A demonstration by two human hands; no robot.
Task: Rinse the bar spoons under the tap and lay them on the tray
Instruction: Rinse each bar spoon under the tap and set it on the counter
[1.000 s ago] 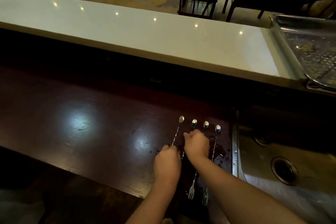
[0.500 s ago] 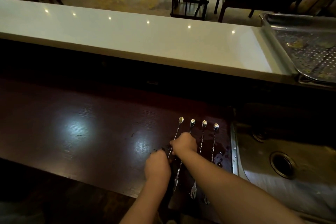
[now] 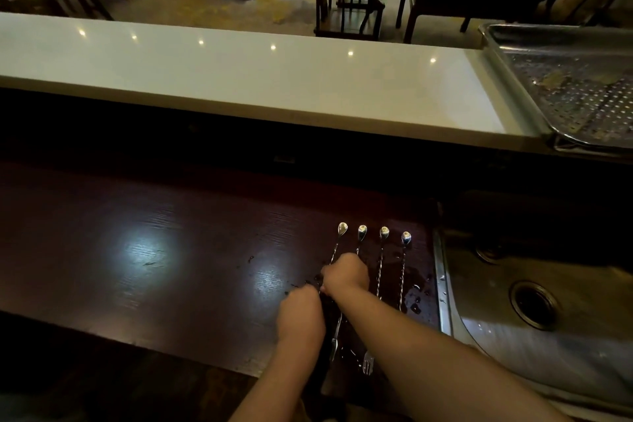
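Though dim, hands [image 3: 322,298] seemingly curled on bar spoons [image 3: 373,267].

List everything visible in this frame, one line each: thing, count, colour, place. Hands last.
bar spoons: four, silver, side by side on the counter, bowls pointing away
counter: one, dark wood, near side, wet patches by the spoons
sink: one, steel, right of the counter
tray: one, steel, perforated, far right on the ledge
ledge: one, white, behind the counter
chairs: several, dark wood, background
left hand: curled, beside the leftmost spoon
right hand: curled over the left two spoons' handles
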